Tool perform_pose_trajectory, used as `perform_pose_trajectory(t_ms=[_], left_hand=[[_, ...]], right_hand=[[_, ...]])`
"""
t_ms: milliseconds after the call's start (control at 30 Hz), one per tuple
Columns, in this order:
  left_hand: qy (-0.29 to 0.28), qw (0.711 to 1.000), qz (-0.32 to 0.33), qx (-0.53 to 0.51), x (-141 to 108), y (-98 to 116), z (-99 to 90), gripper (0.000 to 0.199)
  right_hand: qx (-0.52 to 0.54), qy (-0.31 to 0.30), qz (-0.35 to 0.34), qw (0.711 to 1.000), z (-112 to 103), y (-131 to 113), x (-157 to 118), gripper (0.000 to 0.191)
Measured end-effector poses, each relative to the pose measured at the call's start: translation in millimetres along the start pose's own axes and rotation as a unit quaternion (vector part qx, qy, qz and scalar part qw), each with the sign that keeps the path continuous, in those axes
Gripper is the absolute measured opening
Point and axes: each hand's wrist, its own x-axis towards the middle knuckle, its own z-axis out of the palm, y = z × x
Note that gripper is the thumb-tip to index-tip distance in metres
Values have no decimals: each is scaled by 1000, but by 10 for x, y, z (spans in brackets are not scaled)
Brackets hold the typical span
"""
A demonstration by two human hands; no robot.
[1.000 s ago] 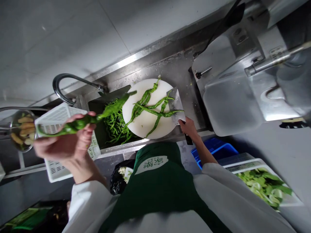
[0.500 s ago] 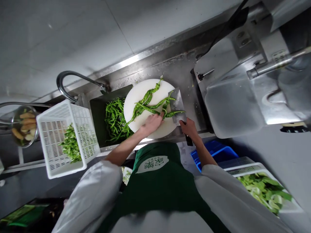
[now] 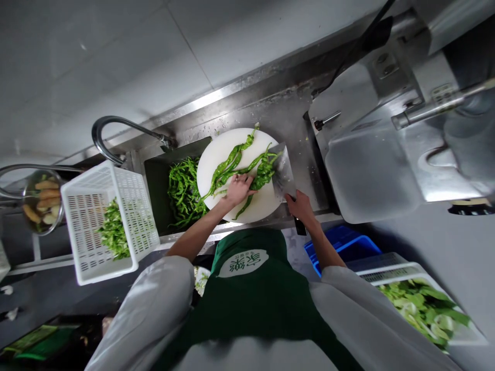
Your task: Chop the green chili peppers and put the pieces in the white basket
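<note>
Green peppers (image 3: 263, 174) lie partly hidden beneath the left fingers (image 3: 246, 181).

The left hand (image 3: 238, 190) hides parts of green peppers (image 3: 264, 172) apparently lying beneath it.

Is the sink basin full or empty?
Neither: peppers lie heaped inside, and the dark left side of the basin shows beside them.

Round white cutting board (image 3: 211, 157) here's got a bunch of long green peppers (image 3: 263, 174) on it, and it's sitting on a droplet-speckled steel counter (image 3: 288, 116), one edge poking over the sink (image 3: 157, 188).
</note>
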Motion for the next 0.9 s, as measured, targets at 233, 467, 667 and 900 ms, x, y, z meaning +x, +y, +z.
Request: perform_pose_trajectory(t_ms=[233,467,667,900], left_hand=[[96,991,-74,-65,-53,77,201,63],[70,991,-100,-60,375,-241,-27,28],[64,988,-124,-60,463,-292,-556,28],[338,784,-214,-474,11,-466,-835,34]], right_hand=[[2,-1,26,1000,-13,-13,-4,29],[13,10,14,1000,-13,-15,-16,25],[29,0,16,999,-24,-38,-32,25],[27,2,34,999,18,53,20,28]])
